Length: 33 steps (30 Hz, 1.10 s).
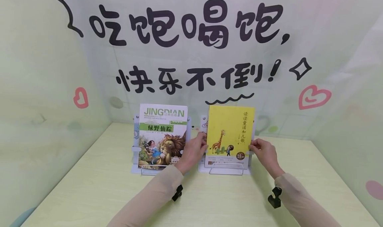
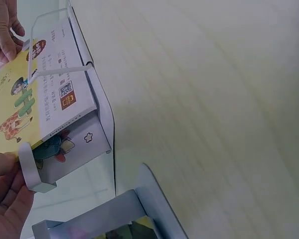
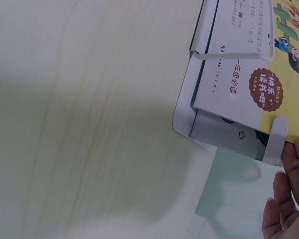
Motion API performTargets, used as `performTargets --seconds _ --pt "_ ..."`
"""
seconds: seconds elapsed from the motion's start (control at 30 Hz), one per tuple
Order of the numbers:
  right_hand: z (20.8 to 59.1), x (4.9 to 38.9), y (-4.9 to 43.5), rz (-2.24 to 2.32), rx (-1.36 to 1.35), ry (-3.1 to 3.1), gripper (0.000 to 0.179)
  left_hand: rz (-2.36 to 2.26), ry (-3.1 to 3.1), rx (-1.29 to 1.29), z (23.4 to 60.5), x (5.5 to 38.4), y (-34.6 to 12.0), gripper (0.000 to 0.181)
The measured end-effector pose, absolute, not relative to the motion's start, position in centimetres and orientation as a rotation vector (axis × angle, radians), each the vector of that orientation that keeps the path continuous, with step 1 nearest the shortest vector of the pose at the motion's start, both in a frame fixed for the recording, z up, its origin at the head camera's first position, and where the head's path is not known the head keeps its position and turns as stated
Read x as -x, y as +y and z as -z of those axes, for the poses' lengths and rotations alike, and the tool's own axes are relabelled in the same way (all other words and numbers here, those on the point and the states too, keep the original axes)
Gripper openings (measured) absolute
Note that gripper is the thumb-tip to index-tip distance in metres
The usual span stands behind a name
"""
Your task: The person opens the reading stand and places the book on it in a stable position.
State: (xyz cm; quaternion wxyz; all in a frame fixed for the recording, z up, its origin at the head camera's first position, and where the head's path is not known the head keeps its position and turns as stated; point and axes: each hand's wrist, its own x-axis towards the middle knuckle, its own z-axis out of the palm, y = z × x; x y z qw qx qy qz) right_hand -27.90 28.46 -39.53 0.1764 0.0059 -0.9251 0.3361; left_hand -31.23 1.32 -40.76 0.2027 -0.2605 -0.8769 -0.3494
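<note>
A yellow picture book [image 1: 228,123] with a giraffe on its cover stands upright on a printed book stand [image 1: 202,169], behind a front wire holder. At the book's left edge my left hand [image 1: 192,152] pinches it beside the stand's side clip [image 2: 31,167]. On the opposite edge my right hand [image 1: 266,154] grips the book with thumb and index finger, next to the other side clip [image 3: 275,139]. The right hand's remaining fingers are curled loosely below. The back of the book is hidden.
To the left, a second book [image 1: 163,118] with a lion on its cover stands in another book stand [image 1: 135,169]. My left forearm passes in front of its lower right corner. A printed cloth backdrop [image 1: 191,57] rises behind the pale wood-grain table [image 1: 215,203].
</note>
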Motion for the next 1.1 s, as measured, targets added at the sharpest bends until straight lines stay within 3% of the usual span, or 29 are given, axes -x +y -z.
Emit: performTargets --seconds 0.53,0.77,1.1 --pt "40.0 28.1 28.4 -0.91 -0.055 -2.644 0.007 0.837 -2.528 0.681 40.7 31.0 1.4 0.028" --pt "39.6 27.7 29.0 -0.972 0.022 -2.644 0.019 0.81 -2.587 0.706 39.9 30.6 1.0 0.032" --pt "39.5 26.0 32.2 -0.899 0.056 -2.656 0.031 0.703 -2.538 0.679 37.1 29.0 -4.6 0.038"
